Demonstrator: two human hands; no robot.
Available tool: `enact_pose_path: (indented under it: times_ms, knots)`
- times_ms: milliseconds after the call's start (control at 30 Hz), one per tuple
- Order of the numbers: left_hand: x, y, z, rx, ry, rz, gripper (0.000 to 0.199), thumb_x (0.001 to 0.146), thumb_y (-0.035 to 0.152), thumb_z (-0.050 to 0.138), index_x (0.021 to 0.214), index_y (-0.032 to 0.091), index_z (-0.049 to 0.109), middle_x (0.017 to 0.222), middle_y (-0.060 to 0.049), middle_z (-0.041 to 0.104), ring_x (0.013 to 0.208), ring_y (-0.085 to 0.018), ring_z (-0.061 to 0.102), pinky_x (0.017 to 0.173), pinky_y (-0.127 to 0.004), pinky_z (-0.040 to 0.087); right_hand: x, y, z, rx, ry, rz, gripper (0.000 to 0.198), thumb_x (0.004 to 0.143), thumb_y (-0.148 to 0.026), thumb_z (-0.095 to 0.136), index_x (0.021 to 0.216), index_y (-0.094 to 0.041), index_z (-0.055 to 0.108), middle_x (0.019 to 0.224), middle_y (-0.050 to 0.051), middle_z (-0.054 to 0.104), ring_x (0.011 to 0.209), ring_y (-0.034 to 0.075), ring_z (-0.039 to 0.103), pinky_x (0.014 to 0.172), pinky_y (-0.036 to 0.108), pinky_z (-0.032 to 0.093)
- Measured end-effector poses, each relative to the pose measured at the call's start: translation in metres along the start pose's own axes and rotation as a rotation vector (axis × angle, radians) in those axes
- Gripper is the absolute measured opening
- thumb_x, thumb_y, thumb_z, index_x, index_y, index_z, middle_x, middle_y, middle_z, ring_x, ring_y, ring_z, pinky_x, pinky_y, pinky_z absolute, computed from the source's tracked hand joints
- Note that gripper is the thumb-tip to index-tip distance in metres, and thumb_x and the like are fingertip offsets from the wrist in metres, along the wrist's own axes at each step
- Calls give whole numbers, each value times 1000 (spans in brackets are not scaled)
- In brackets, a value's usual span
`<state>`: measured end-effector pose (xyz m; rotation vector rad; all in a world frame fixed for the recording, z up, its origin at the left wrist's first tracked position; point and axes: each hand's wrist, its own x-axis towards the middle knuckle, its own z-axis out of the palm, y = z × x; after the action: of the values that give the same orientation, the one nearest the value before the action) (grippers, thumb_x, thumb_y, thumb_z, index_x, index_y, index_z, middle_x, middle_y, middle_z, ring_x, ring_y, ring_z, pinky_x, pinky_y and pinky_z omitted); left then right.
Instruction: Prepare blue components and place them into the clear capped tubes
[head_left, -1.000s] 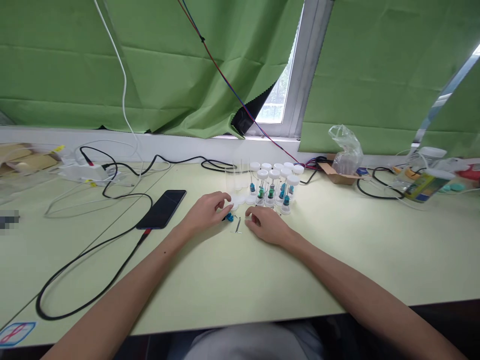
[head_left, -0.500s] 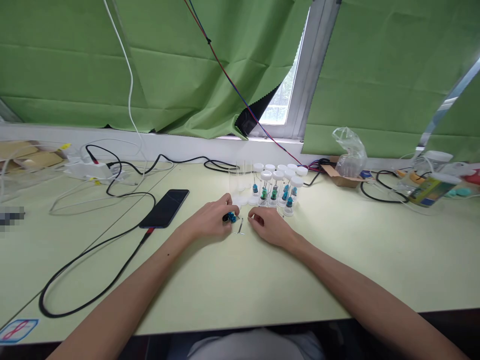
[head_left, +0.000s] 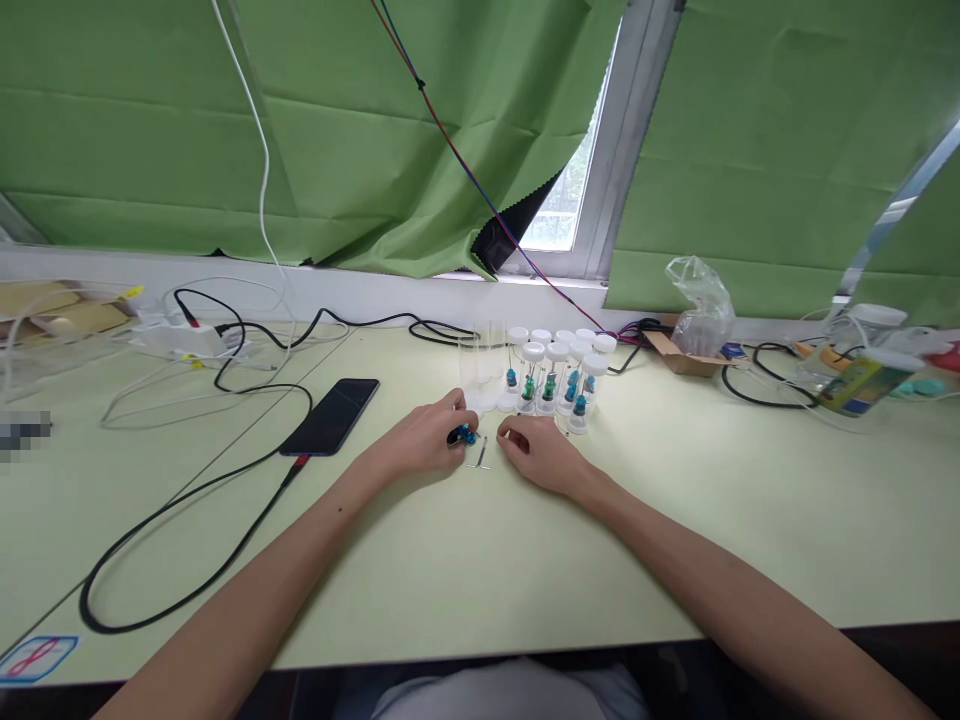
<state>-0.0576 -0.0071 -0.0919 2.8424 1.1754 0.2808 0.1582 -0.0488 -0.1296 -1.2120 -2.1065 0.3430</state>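
My left hand (head_left: 429, 435) rests on the table with its fingers closed round a small blue and black part (head_left: 466, 435), too small to name more exactly. A thin T-shaped metal piece (head_left: 482, 453) lies on the table between my hands. To its right, my right hand (head_left: 541, 452) sits on the tabletop, fingers curled together; whatever they pinch, if anything, is hidden. Just beyond my hands stand several clear tubes with white caps (head_left: 556, 350), holding blue and green pieces (head_left: 550, 388). Beside them on the left are clear tubes without caps (head_left: 468, 365).
A black phone (head_left: 330, 417) lies left of my left arm, with a black cable (head_left: 150, 502) looping toward me. A white power strip (head_left: 180, 340) is at the back left. Toward the back right are a small cardboard box (head_left: 682, 358) with a plastic bag and a tilted labelled jar (head_left: 862, 380).
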Motion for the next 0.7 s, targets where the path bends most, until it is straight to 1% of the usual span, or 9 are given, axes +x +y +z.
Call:
enact_pose_path:
  times_ms: [167,467,700]
  knots:
    - [-1,2,0,-34,4,-27,18,79,25,51,93,22,61,103,-5,54,73,-19,60,65,-31,43,-1,1,1,4,-5,0,13,88,-14,51,85,-17,64,67,-1,61,61,11,52,60,23,38]
    - [-3,5,-1,-64,20,-48,17,79,29,51,90,22,63,103,-4,55,71,-18,59,64,-31,42,-1,0,1,1,-23,12,13,88,-15,52,85,-18,64,67,-2,61,61,11,51,59,23,37]
    - [-2,6,-3,-104,-2,-67,15,79,32,53,85,23,64,100,-4,57,73,-19,60,66,-31,43,-2,-3,-1,-7,-53,20,14,89,-15,51,88,-18,64,70,0,62,64,12,53,61,24,38]
